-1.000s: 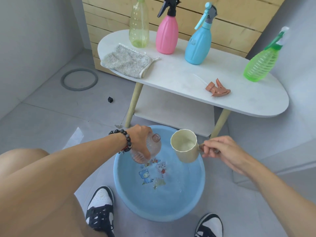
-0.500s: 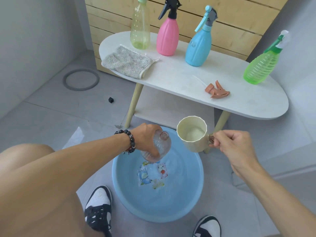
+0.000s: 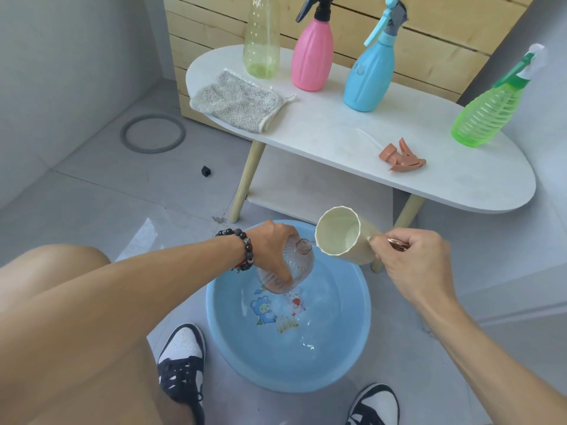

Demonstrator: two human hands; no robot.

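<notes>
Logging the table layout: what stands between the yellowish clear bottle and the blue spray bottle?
In the head view, the pink spray bottle stands between the yellowish bottle and the blue spray bottle on the white table.

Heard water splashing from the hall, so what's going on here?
A person leans over a blue basin of water. The left hand grips a clear ribbed bottle above it, neck open. The right hand holds a cream cup by its handle, tipped toward that neck. An orange spray head lies on the white table.
</notes>
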